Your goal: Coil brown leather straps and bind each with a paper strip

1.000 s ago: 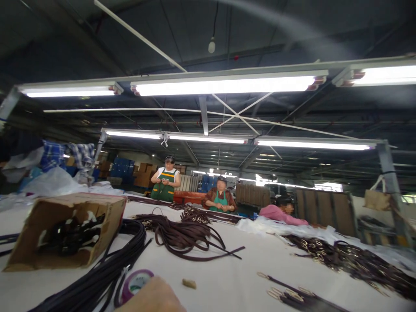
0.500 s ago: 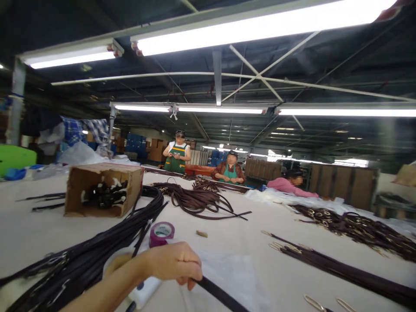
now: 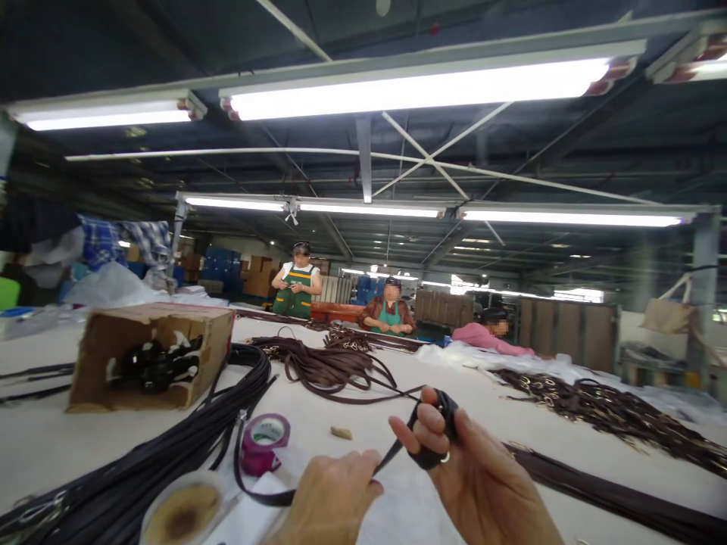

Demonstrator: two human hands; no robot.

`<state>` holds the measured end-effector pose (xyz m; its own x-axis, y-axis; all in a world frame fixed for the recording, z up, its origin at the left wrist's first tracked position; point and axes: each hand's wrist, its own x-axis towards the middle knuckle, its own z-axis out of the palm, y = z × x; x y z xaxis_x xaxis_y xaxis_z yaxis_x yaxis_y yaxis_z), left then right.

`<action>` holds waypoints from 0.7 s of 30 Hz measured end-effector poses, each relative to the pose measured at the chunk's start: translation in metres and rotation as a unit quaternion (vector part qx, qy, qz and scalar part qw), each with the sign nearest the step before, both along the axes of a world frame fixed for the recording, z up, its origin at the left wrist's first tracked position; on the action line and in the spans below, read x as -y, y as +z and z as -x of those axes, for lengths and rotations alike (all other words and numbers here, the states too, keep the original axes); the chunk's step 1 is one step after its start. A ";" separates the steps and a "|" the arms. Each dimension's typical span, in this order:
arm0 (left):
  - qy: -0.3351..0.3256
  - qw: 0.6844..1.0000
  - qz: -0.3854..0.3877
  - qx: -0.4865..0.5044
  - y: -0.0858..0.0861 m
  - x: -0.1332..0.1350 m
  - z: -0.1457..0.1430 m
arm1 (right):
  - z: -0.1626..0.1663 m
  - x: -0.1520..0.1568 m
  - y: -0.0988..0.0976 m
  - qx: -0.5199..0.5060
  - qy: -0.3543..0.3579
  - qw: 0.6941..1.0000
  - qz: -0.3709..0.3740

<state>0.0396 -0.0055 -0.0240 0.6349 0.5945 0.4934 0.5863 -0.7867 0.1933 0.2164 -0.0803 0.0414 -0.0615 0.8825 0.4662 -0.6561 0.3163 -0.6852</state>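
Two hands of ours pinch one dark strap above the table.
Our right hand grips its coiled end, our left hand pinches its length; tape, strap bundle and box crowd the left.

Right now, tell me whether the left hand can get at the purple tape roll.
Probably yes. The left hand pinches the black strap, and the purple tape roll lies just ahead to its left on bare table, nothing between; it would have to drop the strap.
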 end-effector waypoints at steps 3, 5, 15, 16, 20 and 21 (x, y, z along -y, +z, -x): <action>0.032 0.999 0.016 -0.019 -0.003 -0.002 0.003 | 0.001 -0.013 -0.006 -0.002 -0.091 0.995 -0.029; 0.001 0.999 0.040 -0.024 -0.005 -0.002 0.004 | 0.003 -0.020 -0.012 0.013 -0.134 0.990 -0.041; -0.068 0.994 0.079 0.013 0.013 0.010 0.022 | -0.005 -0.040 -0.039 0.513 -0.376 0.747 -0.194; -0.079 0.993 0.089 0.025 0.022 0.012 0.027 | -0.006 -0.040 -0.044 0.539 -0.368 0.729 -0.207; -0.144 0.974 0.168 0.045 0.054 0.006 0.040 | -0.004 -0.033 -0.062 0.593 -0.337 0.687 -0.251; -0.166 0.967 0.189 0.042 0.059 0.001 0.041 | -0.002 -0.028 -0.063 0.614 -0.325 0.678 -0.240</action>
<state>-0.0014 -0.0069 0.0347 0.7890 0.5120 0.3396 0.2824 -0.7931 0.5397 0.2187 -0.0520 -0.0218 -0.3342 0.6731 0.6598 0.7006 0.6457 -0.3038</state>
